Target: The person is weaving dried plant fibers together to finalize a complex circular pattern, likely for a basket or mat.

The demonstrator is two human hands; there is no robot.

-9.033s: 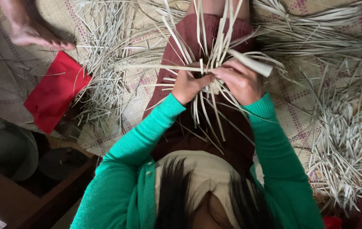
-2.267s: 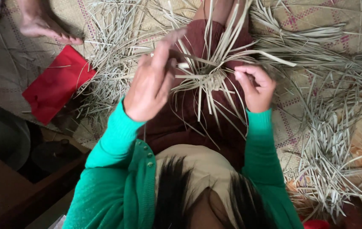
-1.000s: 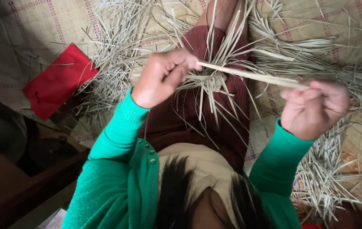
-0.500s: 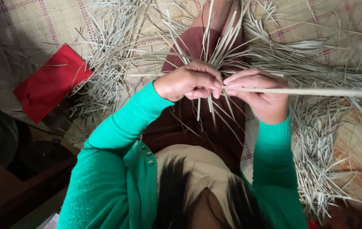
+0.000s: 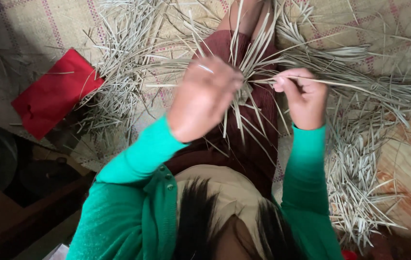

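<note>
Left hand (image 5: 200, 98) is lifting off the strip (image 5: 340, 84), now blurred above the weave (image 5: 241, 91); grip cannot be told. Right hand (image 5: 304, 98) is pinching the strip, which is trailing rightward over the mat (image 5: 18, 29). Risk: one-handed, the strip may be slipping loose from the lap-held weave.

1. A flat red cloth (image 5: 54, 98) lies on the left.
2. A woven mat (image 5: 18, 29) with pink lines covers the floor.
3. A big pile of loose dry strips (image 5: 364, 173) lies on the right.
4. More loose strips (image 5: 119, 72) lie far left.
</note>
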